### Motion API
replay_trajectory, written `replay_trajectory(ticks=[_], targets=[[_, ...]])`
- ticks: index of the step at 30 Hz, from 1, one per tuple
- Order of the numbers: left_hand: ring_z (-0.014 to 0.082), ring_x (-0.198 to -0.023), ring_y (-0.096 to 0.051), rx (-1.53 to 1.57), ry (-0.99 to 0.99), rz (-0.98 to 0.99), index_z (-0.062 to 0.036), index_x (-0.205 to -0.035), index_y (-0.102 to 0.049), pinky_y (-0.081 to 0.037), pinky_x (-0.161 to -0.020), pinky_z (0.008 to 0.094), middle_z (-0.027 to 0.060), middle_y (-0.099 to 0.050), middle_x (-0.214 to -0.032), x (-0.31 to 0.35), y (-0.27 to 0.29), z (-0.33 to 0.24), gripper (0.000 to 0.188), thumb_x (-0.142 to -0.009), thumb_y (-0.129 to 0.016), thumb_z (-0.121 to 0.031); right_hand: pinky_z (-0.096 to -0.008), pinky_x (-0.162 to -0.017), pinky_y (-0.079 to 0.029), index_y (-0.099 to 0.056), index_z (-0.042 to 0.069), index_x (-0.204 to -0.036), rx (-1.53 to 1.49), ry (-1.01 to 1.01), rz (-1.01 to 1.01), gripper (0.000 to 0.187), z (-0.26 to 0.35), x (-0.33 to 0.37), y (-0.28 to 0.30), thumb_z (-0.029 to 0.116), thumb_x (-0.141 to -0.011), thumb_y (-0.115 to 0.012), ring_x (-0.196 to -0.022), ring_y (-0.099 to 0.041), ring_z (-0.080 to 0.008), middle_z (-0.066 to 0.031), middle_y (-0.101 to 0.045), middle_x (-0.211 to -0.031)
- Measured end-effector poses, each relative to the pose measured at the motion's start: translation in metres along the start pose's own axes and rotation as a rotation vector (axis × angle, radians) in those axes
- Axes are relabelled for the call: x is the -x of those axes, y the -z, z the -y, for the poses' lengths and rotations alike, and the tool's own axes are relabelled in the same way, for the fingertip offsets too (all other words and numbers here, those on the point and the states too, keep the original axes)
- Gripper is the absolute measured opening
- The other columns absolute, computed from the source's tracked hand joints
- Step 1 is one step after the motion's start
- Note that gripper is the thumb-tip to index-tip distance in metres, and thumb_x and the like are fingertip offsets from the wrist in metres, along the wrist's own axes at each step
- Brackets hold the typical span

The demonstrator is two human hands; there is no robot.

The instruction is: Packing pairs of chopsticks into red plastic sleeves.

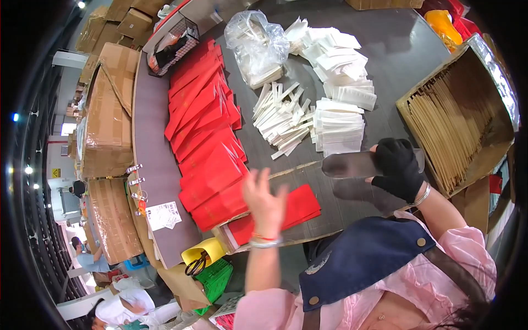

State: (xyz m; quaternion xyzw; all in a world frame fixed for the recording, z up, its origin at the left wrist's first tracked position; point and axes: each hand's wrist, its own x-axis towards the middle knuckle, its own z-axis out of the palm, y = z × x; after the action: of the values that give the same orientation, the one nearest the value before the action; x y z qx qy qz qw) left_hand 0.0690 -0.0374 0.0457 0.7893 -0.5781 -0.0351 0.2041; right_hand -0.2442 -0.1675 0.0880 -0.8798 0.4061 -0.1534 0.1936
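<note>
My left hand [265,203] is raised above the near end of the red envelopes [212,143], fingers apart and slightly blurred, with nothing in them. Beneath and beside it lies a separate red envelope stack [300,212] at the table's near edge. My right hand [397,165], in a black fingerless glove, is closed round a flat, dark, see-through piece with a rounded end [347,165], shaped like an insole. A similar dark shape lies just below it on the table; whether that is a second piece or a shadow I cannot tell. White paper slips [339,132] lie beyond.
Narrow white strips [280,118] and a clear plastic bag [256,47] lie mid-table. An open carton [451,121] of brown cardboard pieces stands right. At left are a wire basket [175,47], a yellow holder [203,252] with scissors and a green crate [215,283].
</note>
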Motion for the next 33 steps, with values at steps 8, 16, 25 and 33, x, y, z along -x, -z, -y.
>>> replay_trajectory(ticks=[8,16,25,33], targets=[[0.0430,-0.141,-0.019,0.155,0.310,0.092,0.0012,-0.141,-0.040,-0.013,-0.115,0.0564,0.0230,-0.030,-0.149,0.059,-0.055,-0.036,0.101,-0.063,-0.085,-0.046,-0.0456,-0.092,-0.038,-0.060,0.008,-0.107,0.113,0.115,0.200,0.061,0.008,0.006,-0.018,0.037,-0.059,-0.082,-0.099,-0.056,-0.0315,-0.0116,-0.058,-0.105],[0.0415,-0.143,-0.017,0.236,0.275,0.104,-0.0012,-0.143,-0.038,-0.010,-0.116,0.0564,0.0209,-0.026,-0.152,0.060,-0.054,-0.034,0.098,-0.066,-0.084,-0.042,-0.0476,-0.096,-0.036,-0.059,0.005,-0.109,-0.068,0.214,0.336,0.061,0.037,0.001,-0.080,0.042,-0.064,-0.078,-0.107,-0.054,-0.0321,-0.0147,-0.056,-0.112],[0.0355,-0.102,-0.056,0.099,0.056,-0.130,-0.0025,-0.105,-0.066,-0.045,-0.088,0.0435,0.0157,-0.061,-0.108,-0.047,-0.069,-0.004,0.028,-0.080,-0.072,-0.015,-0.0437,-0.093,-0.042,-0.062,0.009,-0.112,-0.110,0.105,-0.142,0.055,-0.017,0.010,-0.036,0.018,-0.062,-0.082,-0.106,-0.054,-0.0335,-0.0138,-0.058,-0.113],[0.0289,-0.072,-0.060,0.236,-0.127,-0.035,-0.0037,-0.082,-0.066,-0.047,-0.065,0.0383,0.0111,-0.061,-0.076,-0.033,-0.054,0.008,0.008,-0.078,-0.072,-0.006,-0.0329,-0.097,-0.044,-0.057,0.001,-0.120,0.028,-0.396,-0.473,0.038,-0.160,0.099,0.039,0.003,-0.084,-0.068,-0.110,-0.057,-0.0239,-0.0119,-0.060,-0.116]])
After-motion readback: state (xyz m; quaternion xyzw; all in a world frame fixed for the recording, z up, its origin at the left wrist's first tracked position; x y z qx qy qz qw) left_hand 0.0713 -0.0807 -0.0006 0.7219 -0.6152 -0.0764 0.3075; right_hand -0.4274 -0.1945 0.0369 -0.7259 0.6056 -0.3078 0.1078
